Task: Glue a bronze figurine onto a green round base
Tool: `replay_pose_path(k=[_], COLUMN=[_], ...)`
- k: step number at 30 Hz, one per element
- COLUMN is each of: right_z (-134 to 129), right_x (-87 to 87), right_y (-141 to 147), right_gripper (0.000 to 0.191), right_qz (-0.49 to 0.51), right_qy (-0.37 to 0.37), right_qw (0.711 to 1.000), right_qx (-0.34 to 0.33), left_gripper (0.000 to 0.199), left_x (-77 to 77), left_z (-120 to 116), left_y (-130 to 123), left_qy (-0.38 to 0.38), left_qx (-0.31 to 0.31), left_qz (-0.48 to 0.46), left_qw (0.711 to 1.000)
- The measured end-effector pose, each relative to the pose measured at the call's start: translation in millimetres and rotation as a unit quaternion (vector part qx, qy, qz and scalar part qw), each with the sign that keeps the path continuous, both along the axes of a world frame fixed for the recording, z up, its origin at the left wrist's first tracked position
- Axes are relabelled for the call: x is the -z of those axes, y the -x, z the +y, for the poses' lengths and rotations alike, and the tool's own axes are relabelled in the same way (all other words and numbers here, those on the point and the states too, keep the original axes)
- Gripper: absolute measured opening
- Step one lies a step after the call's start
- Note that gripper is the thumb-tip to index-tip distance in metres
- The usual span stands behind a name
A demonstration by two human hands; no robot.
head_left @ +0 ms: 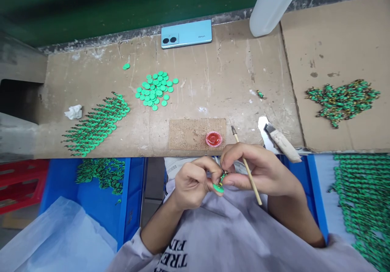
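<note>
In front of my chest, my left hand (195, 182) pinches a small green figure by its round green disc base (218, 188). My right hand (256, 170) has thumb and fingertips on the figure's upper part (223, 176), which is partly hidden by the fingers. A thin paintbrush (248, 174) with a pale wooden handle is also held in the right hand, its dark tip pointing away over the table. Just beyond the hands, a small round dish of red liquid (213, 139) sits on a brown board (185, 136).
Loose green discs (155, 88) lie left of centre. Rows of figures on discs (99, 123) stand at left, beside crumpled white tissue (73, 112). A figure pile (344, 99), a scraper (282, 142) and a phone (186, 34) rest on the cardboard. Blue bins (129, 199) flank my lap.
</note>
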State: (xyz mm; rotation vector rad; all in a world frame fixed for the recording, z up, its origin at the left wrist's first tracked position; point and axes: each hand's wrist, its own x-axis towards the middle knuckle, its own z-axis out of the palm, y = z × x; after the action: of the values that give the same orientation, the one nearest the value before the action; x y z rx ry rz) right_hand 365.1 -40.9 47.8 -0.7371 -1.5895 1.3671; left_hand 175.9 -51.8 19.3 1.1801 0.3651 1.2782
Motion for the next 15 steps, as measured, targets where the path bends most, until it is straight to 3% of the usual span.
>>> replay_pose_path(k=[6, 11, 15], right_z=[-1.5, -2.0, -2.3], right_x=[-0.1, 0.7, 1.3], right_y=[0.2, -2.7, -3.8], right_gripper=[0.014, 0.014, 0.014], right_qz=[0.009, 0.005, 0.014], right_qy=[0.006, 0.016, 0.019], right_qw=[1.0, 1.0, 1.0], right_qx=[-0.006, 0.001, -0.005], left_gripper=[0.022, 0.051, 0.046], left_x=[2.0, 2.9, 2.2], left_z=[-0.8, 1.3, 1.4], left_y=[-0.1, 0.0, 0.8], left_qy=[-0.004, 0.011, 0.01], left_qx=[0.001, 0.007, 0.015], left_qz=[-0.003, 0.012, 0.016], left_qw=[1.0, 1.0, 1.0])
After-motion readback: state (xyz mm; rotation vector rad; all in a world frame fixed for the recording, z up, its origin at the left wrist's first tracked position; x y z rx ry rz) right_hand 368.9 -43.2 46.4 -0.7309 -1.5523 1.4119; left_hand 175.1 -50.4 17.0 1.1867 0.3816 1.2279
